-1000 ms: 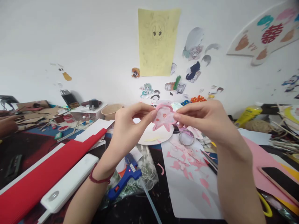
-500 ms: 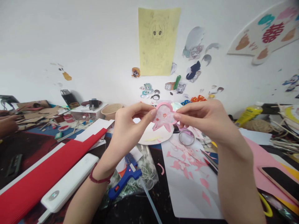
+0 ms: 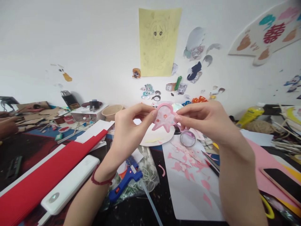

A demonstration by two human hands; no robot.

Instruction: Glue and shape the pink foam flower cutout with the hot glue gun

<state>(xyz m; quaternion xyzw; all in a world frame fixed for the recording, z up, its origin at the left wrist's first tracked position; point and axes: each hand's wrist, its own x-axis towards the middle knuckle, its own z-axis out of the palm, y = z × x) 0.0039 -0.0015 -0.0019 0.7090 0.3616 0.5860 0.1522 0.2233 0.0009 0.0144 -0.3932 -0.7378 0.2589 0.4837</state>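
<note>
Between my hands is a small pink paper cutout [image 3: 165,116], with a pale middle and small red-pink flower marks, raised above the table. My left hand [image 3: 137,124] pinches its left edge between thumb and fingers. At its right edge, my right hand [image 3: 199,117] pinches it the same way. Behind and below it lies a white round disc [image 3: 156,138] with a yellow streak. A roll of clear tape [image 3: 187,138] stands on the right, close to pink paper scraps [image 3: 185,157] spread over a white sheet [image 3: 195,201].
A blue glue gun [image 3: 127,182] lies below my left hand on a clear bag of cords. Left of it are a white power bank [image 3: 70,185] and a long red strip [image 3: 54,175]. A phone [image 3: 282,185] lies right. Another person's hand [image 3: 8,124] shows far left.
The pink cutout has tilted slightly, so its lower points show more squarely. Both hands keep their pinch and have barely moved.
</note>
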